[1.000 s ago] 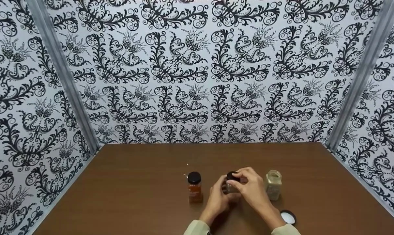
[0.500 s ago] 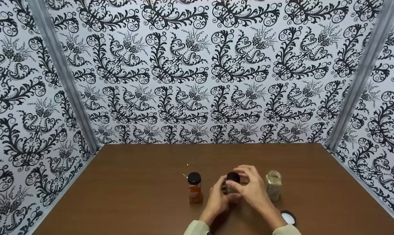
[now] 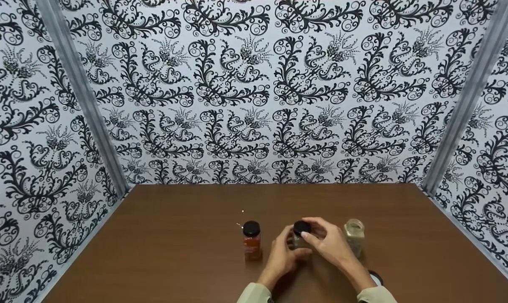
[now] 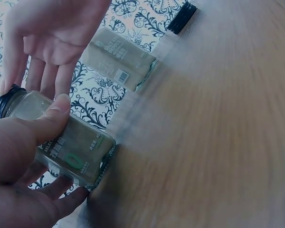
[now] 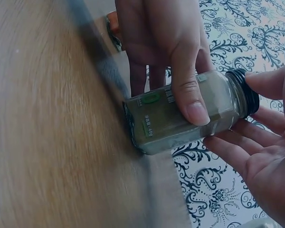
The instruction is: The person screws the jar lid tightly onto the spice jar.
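Middle spice jar (image 3: 298,240) stands upright on the brown table (image 3: 174,252), base down. Left hand (image 3: 281,257) grips its glass body, thumb across the front. Right hand (image 3: 330,244) curls fingertips around its black cap (image 3: 301,227) from above.

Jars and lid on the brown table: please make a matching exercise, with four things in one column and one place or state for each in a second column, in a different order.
Things:
1. orange jar
2. middle jar
3. pale jar
4. loose lid

Places or states:
a. lies on the table near the right sleeve
b. held by the left hand, with the right hand at its black cap
c. stands alone with its black cap on, left of the hands
d. stands uncapped, right of the hands

Pairs: 1-c, 2-b, 3-d, 4-a
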{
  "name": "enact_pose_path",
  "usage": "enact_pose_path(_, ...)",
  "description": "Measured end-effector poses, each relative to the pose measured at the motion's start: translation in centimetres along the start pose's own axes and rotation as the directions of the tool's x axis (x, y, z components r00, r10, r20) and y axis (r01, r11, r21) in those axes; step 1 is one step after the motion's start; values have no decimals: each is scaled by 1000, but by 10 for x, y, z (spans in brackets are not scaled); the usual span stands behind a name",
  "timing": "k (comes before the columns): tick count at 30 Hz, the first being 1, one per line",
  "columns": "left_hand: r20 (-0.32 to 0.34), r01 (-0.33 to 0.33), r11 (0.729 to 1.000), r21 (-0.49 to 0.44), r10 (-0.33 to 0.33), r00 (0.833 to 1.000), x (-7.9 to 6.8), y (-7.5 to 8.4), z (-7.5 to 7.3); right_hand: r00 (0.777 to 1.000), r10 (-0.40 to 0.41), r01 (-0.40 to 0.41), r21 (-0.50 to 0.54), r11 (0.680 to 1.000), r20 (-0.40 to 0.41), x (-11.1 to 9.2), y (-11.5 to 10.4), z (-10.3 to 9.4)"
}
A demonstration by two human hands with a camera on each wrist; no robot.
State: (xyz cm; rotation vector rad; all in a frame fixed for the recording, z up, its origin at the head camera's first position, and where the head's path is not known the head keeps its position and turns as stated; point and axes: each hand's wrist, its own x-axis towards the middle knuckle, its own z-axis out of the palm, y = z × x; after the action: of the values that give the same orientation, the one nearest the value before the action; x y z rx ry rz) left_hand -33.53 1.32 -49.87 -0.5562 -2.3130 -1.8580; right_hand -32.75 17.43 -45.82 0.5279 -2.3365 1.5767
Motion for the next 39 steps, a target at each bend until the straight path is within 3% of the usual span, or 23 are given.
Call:
enact_pose_path(7,2,-4,1000,-6,4,1000,0,-1,0,999,31,-31,45,999,-14,0,1,0)
enact_pose_path(17,0,-6,1000,12,6,1000,-1,0,0,999,-3,3,18,1000,-34,-1,0,0)
enact_pose_path(24,-3,-12,1000,28,13,1000,-1,1,0,999,34,-34,16,999,-23,-1,0,0)
enact_pose_path(39,-3,-37,999,0,37,999,-1,-1,1,999,30,-29,44,999,-24,0,2,0)
